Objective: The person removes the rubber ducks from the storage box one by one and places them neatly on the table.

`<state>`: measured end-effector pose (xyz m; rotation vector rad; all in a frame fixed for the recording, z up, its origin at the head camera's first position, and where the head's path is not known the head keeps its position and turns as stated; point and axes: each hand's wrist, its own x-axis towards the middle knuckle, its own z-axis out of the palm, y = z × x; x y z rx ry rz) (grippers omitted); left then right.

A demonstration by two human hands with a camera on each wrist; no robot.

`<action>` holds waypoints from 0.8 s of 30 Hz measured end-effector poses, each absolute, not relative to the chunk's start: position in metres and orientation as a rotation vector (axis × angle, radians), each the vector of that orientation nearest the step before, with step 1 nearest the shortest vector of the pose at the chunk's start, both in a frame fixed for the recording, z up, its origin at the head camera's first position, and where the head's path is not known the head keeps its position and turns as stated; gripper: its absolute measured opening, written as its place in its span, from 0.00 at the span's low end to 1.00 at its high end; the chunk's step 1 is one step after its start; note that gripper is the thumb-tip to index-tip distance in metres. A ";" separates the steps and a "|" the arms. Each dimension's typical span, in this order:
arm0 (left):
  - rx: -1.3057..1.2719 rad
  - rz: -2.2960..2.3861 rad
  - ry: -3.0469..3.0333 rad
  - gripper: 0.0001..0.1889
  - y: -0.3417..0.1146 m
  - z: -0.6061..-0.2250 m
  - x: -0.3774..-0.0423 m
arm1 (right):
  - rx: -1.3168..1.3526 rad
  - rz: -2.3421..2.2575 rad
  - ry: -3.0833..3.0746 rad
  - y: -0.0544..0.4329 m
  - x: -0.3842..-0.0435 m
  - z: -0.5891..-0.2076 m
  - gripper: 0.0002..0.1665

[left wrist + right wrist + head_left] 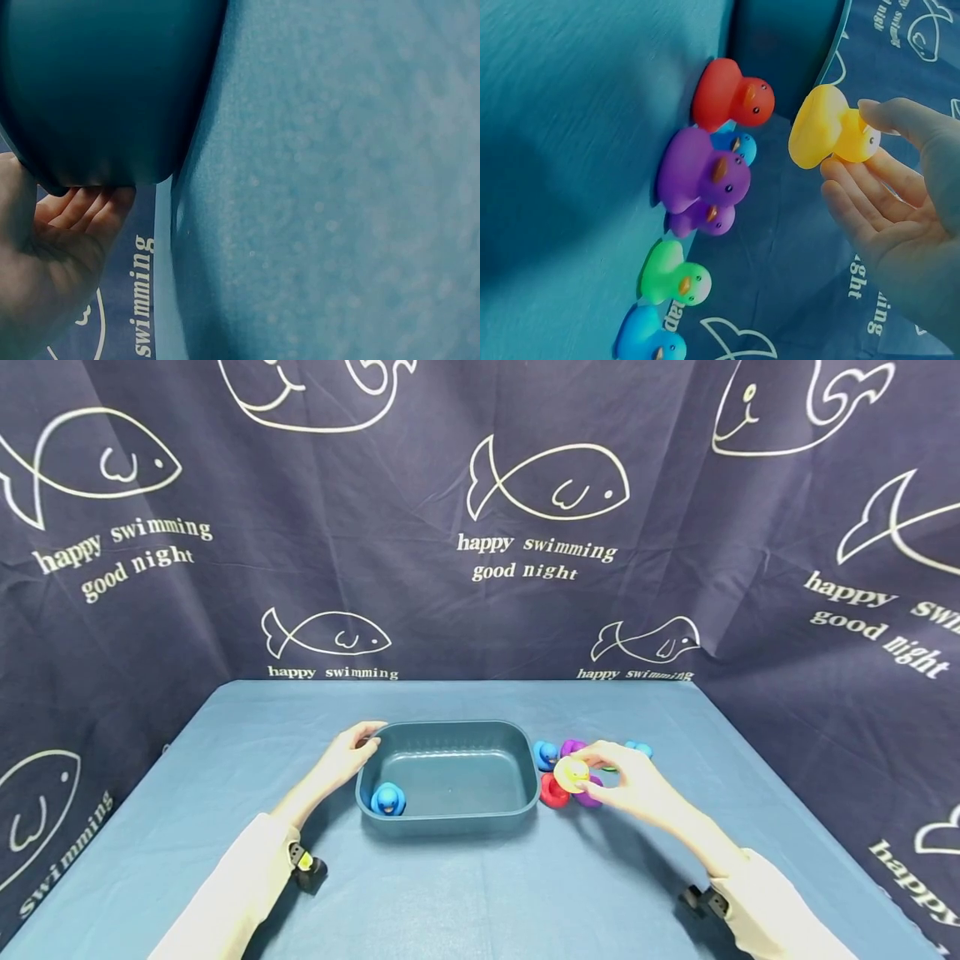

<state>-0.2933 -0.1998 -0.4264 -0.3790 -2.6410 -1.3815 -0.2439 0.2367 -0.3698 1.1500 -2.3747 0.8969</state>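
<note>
My right hand [626, 777] pinches a yellow rubber duck [819, 127] between thumb and fingers, held above the other ducks. Beneath it, in the head view, are a red duck [553, 792], a blue duck [546, 755] and purple ducks. My left hand [352, 752] grips the back left corner of a teal plastic basin [450, 818]. In the left wrist view its fingers [101, 210] bend against the basin's end. Inside the basin, one blue duck [387, 799] sits in the front left corner.
To the right of the basin, the right wrist view shows a large purple duck [697, 172], a small purple duck [703, 219], a green duck [673, 274] and another blue duck [649, 335]. A blue cloth [450, 902] covers the table, with a dark printed curtain [420, 568] behind.
</note>
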 end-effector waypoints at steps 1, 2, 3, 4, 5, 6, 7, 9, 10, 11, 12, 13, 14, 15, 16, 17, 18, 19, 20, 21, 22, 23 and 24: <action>-0.379 -1.385 -2.642 0.19 -0.200 -0.426 -0.293 | 1.154 0.888 -2.366 0.238 -0.245 -0.371 0.21; -0.385 -1.379 -2.643 0.19 -0.200 -0.426 -0.294 | 1.159 0.874 -2.355 0.239 -0.246 -0.371 0.20; -0.381 -1.385 -2.643 0.19 -0.200 -0.426 -0.294 | 1.160 0.863 -2.346 0.241 -0.247 -0.372 0.20; -0.377 -1.387 -2.645 0.19 -0.200 -0.426 -0.294 | 1.155 0.855 -2.342 0.242 -0.247 -0.373 0.20; -0.373 -1.389 -2.645 0.19 -0.200 -0.426 -0.294 | 1.151 0.847 -2.339 0.244 -0.248 -0.373 0.20; -0.377 -1.381 -2.648 0.19 -0.200 -0.426 -0.294 | 1.142 0.841 -2.339 0.246 -0.248 -0.374 0.20; -0.374 -1.380 -2.649 0.19 -0.200 -0.426 -0.294 | 1.130 0.835 -2.343 0.248 -0.248 -0.375 0.20; -0.371 -1.386 -2.649 0.19 -0.201 -0.426 -0.295 | 1.094 0.822 -2.361 0.252 -0.248 -0.377 0.21; -0.375 -1.384 -2.649 0.19 -0.201 -0.426 -0.295 | 1.072 0.816 -2.374 0.254 -0.248 -0.377 0.21; -0.379 -1.386 -2.646 0.19 -0.201 -0.426 -0.295 | 1.053 0.818 -2.387 0.256 -0.248 -0.378 0.21; -0.386 -1.382 -2.647 0.19 -0.201 -0.426 -0.296 | 1.031 0.817 -2.401 0.258 -0.247 -0.378 0.22; -0.384 -1.386 -2.645 0.19 -0.201 -0.426 -0.296 | 1.010 0.805 -2.412 0.260 -0.247 -0.378 0.22; -0.388 -1.384 -2.645 0.19 -0.201 -0.426 -0.296 | 0.995 0.793 -2.418 0.262 -0.246 -0.379 0.22; -0.389 -1.379 -2.645 0.19 -0.201 -0.425 -0.295 | 0.981 0.785 -2.421 0.264 -0.245 -0.379 0.22; -0.389 -1.378 -2.646 0.19 -0.201 -0.425 -0.295 | 0.970 0.773 -2.423 0.265 -0.245 -0.379 0.22; -0.388 -1.379 -2.645 0.19 -0.201 -0.425 -0.295 | 0.961 0.768 -2.423 0.267 -0.244 -0.380 0.22; -0.392 -1.372 -2.647 0.19 -0.201 -0.425 -0.295 | 0.955 0.762 -2.421 0.269 -0.243 -0.380 0.22; -0.387 -1.374 -2.646 0.19 -0.201 -0.425 -0.295 | 0.950 0.761 -2.421 0.271 -0.242 -0.381 0.22; -0.387 -1.373 -2.646 0.19 -0.201 -0.425 -0.295 | 0.945 0.769 -2.423 0.272 -0.242 -0.382 0.22; -0.386 -1.372 -2.645 0.18 -0.201 -0.426 -0.295 | 0.937 0.778 -2.426 0.274 -0.242 -0.382 0.23; -0.385 -1.371 -2.643 0.18 -0.201 -0.426 -0.294 | 0.932 0.788 -2.432 0.275 -0.242 -0.383 0.23; -0.383 -1.371 -2.642 0.18 -0.201 -0.426 -0.294 | 0.928 0.800 -2.436 0.277 -0.242 -0.384 0.23; -0.383 -1.369 -2.643 0.18 -0.200 -0.427 -0.294 | 0.924 0.808 -2.439 0.278 -0.242 -0.384 0.23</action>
